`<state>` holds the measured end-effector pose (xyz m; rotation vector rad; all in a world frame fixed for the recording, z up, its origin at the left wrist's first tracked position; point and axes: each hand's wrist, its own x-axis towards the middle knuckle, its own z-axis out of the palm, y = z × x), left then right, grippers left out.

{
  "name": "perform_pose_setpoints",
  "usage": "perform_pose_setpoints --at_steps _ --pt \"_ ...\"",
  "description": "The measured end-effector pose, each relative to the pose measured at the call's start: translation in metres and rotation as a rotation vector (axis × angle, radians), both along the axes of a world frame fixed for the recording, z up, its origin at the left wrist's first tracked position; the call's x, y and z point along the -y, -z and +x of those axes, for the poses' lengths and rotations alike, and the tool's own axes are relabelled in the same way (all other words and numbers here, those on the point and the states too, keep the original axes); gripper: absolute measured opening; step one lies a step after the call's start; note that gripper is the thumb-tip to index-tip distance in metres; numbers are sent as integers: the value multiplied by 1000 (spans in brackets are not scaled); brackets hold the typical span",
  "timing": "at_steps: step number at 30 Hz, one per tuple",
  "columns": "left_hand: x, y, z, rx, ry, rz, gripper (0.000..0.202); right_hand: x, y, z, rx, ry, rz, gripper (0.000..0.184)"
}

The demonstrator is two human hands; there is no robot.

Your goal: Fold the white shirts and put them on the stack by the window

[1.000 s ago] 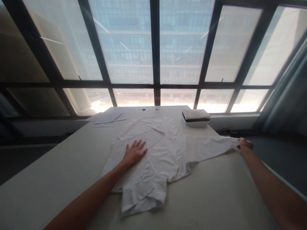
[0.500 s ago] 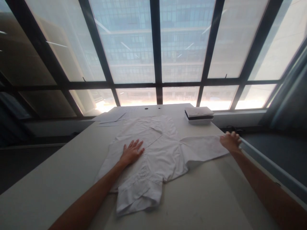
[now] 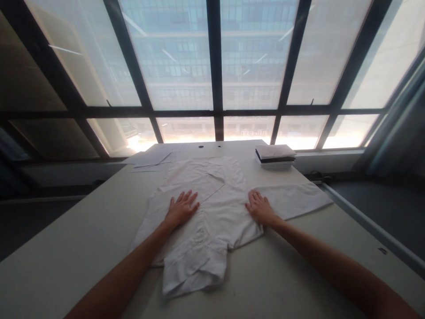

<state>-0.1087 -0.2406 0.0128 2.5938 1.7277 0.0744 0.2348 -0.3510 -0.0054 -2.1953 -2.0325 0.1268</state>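
Note:
A white shirt (image 3: 221, 212) lies spread on the table in the head view, with creases across its body. One sleeve (image 3: 295, 199) stretches out to the right toward the table's edge. Another part of the shirt, a folded sleeve (image 3: 195, 270), points toward me. My left hand (image 3: 182, 208) rests flat on the shirt's body, fingers spread. Lying palm down where the right sleeve meets the body is my right hand (image 3: 260, 207), its fingers stretched out. Neither hand grips the cloth.
A stack of folded cloth (image 3: 275, 156), white with a dark layer, sits at the far right of the white table (image 3: 83, 239). Sheets of paper (image 3: 151, 159) lie at the far left. Large windows (image 3: 186, 57) rise behind, and a curtain (image 3: 395, 137) hangs at right.
My right hand has let go of the sleeve's end and moved left to the shirt's shoulder area. The sleeve now lies flat, reaching further right. My left hand has stayed in place.

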Motion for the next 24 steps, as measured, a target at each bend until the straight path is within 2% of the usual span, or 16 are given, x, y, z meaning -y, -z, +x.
perform_pose_setpoints --at_steps 3,6,11,18,21,24 --pt "0 0 1 15 1 -7 62 6 5 46 2 76 -53 68" --pt "2 1 2 35 1 -6 62 8 10 90 54 171 -37 66" --pt "12 2 1 52 6 -1 61 11 21 140 98 249 10 65" --pt "21 6 -5 62 44 -26 64 8 27 178 87 221 -15 64" --pt "19 4 -7 66 47 -59 65 5 24 185 63 291 -5 64" --pt "12 -2 3 116 16 -101 62 -3 15 174 49 410 48 60"
